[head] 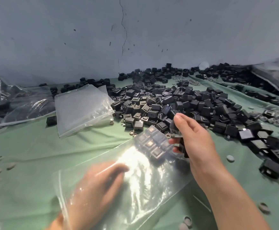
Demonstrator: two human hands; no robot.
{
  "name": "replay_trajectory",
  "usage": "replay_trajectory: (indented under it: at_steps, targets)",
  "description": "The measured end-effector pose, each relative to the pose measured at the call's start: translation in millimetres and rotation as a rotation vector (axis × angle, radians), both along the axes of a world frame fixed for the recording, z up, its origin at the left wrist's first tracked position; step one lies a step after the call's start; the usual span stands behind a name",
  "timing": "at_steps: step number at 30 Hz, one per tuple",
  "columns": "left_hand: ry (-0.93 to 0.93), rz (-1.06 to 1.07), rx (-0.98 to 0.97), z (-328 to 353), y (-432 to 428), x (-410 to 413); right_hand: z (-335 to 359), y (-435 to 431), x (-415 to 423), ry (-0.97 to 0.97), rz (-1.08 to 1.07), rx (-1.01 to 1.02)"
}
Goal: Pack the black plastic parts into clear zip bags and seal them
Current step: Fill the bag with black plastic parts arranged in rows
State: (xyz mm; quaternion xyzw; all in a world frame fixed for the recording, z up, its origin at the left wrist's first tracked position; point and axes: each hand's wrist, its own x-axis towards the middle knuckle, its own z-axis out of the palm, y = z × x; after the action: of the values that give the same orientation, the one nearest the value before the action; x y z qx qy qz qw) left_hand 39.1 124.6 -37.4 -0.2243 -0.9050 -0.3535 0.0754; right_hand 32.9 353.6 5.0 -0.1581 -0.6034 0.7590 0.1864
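The right hand is curling its fingers round black parts at the mouth of the zip bag, near the green cloth's front edge. The left hand is showing blurred through the film, so I cannot tell its grip. The limp, slick film is likely needing a pinch at its rim.

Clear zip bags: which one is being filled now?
The bag nearest the camera: left hand seen through its plastic, black parts at its far end. The stacked bags behind lie flat, empty.
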Motion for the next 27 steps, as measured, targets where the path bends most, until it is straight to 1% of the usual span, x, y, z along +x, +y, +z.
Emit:
replay_trajectory:
  at_steps: [2, 5, 7, 8, 9, 11, 12, 15, 17, 19, 21, 24, 26, 27]
  targets:
    - [0.022, 0.198, 0.128, -0.7, -32.3, 7.8, 0.5, -11.8, 5.4, 0.023, 0.086, -0.011]
    - [0.035, 0.359, 0.093, 8.5, -79.5, 10.8, 0.4, -34.2, 12.4, 0.075, 0.2, -0.052]
    - [0.113, 0.531, 0.245, 15.8, -101.1, 10.7, 1.6, -51.1, 16.4, 0.111, 0.287, -0.078]
    - [0.154, 0.574, 0.302, 18.4, -105.4, 14.0, 2.4, -61.1, 18.8, 0.133, 0.337, -0.09]
    - [0.181, 0.569, 0.332, 23.0, -103.4, 17.9, 2.2, -69.4, 20.9, 0.156, 0.386, -0.102]
    - [0.218, 0.467, 0.334, 29.4, -87.7, 29.3, -0.2, -84.9, 25.5, 0.189, 0.493, -0.125]
    - [0.208, 0.397, 0.325, 32.6, -79.5, 36.2, -1.1, -94.0, 28.8, 0.195, 0.552, -0.132]
    - [0.087, 0.176, 0.319, 39.4, -58.5, 50.8, -5.0, -116.9, 41.2, 0.213, 0.717, -0.15]
    - [0.037, 0.106, 0.363, 39.4, -54.0, 55.4, -6.4, -125.6, 47.7, 0.225, 0.779, -0.117]
    - [0.011, 0.115, 0.444, 39.7, -57.3, 57.7, -7.2, -128.7, 51.2, 0.221, 0.791, -0.054]
    - [0.02, 0.142, 0.449, 39.8, -65.8, 59.2, -8.0, -129.6, 51.8, 0.198, 0.798, 0.019]
    - [0.077, 0.254, 0.327, 37.1, -92.2, 57.2, -9.4, -126.8, 49.4, 0.13, 0.732, 0.15]
    - [0.058, 0.366, 0.247, 31.1, -117.1, 55.4, -8.5, -116.6, 44.1, 0.083, 0.588, 0.186]
    - [0.031, 0.407, 0.177, 26.1, -128.4, 55.2, -7.6, -108.9, 40.8, 0.065, 0.5, 0.18]
